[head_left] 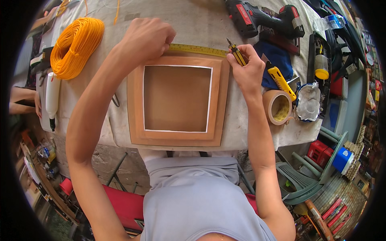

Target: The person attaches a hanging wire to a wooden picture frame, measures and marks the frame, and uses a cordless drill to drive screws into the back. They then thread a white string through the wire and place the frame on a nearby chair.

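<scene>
A square brown cardboard frame lies flat before me, its inner opening edged in white, with a brown panel inside. Along its far edge stretches a yellow measuring tape. My left hand is closed on the tape's left end by the far left corner; its fingertips are partly hidden. At the far right corner, my right hand grips a small screwdriver with a yellow-and-black handle, its thin tip pointing away from me. The tape's right end comes up to these fingers; whether they touch it, I cannot tell.
Orange cord and a white bottle lie left on the cloth-covered table. To the right are a cordless drill, yellow utility knife, tape roll and black tray. Another person's hand shows far left.
</scene>
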